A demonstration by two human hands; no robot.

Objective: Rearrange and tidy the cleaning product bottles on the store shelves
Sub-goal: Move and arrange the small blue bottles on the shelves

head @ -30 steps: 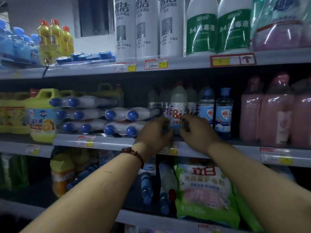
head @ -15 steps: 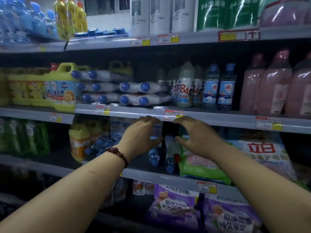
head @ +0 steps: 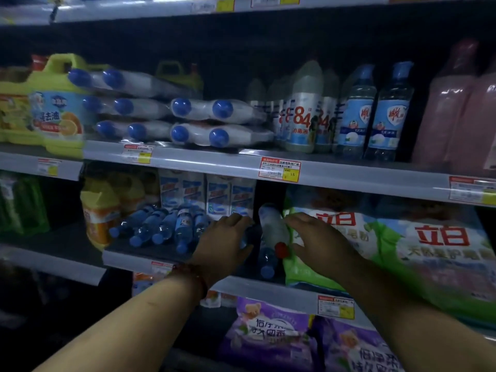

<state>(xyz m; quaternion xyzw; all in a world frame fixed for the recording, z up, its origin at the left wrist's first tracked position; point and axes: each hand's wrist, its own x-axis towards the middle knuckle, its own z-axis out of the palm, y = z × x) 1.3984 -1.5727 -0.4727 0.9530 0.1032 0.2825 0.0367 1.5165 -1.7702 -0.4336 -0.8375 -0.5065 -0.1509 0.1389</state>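
Note:
On the lower shelf (head: 161, 260) a white bottle with a red cap (head: 271, 226) lies on its side, cap toward me, on top of a clear blue-capped bottle (head: 267, 261). My left hand (head: 225, 238) hovers palm down just left of it, fingers spread over the end of a row of lying blue-capped bottles (head: 161, 226). My right hand (head: 316, 244) is just right of it, fingers spread on the edge of a green detergent bag (head: 402, 251). Neither hand has closed on anything.
The shelf above (head: 349, 175) carries stacked blue-capped white bottles (head: 198, 122), upright "84" bottles (head: 303, 116), two clear blue-label bottles (head: 375, 116), pink bottles (head: 451, 108) and yellow jugs (head: 59, 111). Orange jugs (head: 99, 218) and white cartons (head: 206, 194) stand behind the lying bottles. Purple bags (head: 268, 331) lie below.
Both hands have dropped from the "84" bottles on the middle shelf to the lying bottles one shelf lower. My view has tilted down with them.

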